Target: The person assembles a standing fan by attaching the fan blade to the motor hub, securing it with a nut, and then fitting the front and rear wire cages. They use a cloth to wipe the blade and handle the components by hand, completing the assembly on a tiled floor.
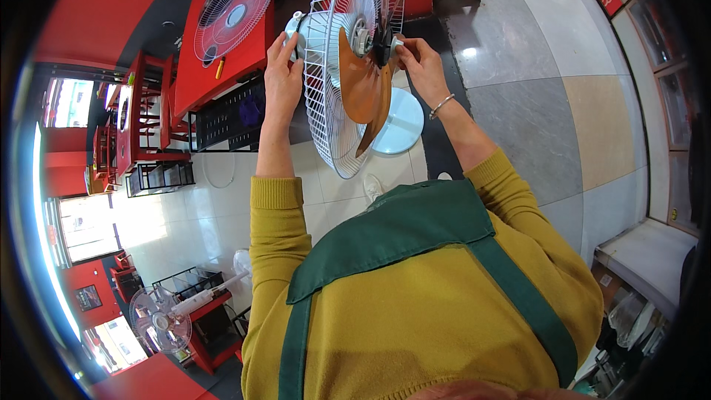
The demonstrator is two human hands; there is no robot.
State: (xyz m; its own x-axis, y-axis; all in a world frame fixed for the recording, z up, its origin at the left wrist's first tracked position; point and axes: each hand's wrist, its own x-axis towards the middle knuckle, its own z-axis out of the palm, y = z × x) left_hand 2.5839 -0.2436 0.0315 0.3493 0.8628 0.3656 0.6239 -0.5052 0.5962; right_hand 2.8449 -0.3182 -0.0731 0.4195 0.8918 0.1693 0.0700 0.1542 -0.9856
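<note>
In the head view, the electric fan is straight ahead of the person, between the two hands, with its white wire rear guard seen close to edge-on, so that its long dimension runs from the top edge down toward the apron. The fan's axle line runs roughly left to right across that: the pale motor housing at the left, then the guard, the orange-brown blades and the black hub facing right. The right hand is the nearer one to the hub, its thumb and fingers pinching a small white piece just right of it, about in line with the axle; whether the piece touches the hub I cannot tell. The left hand lies against the motor housing behind the guard, its fingers extended up along it; how firmly they grip does not show. A round pale-blue base stands below on the floor. Off to the left, a separate wire guard and a yellow-handled screwdriver lie on the red desk.
</note>
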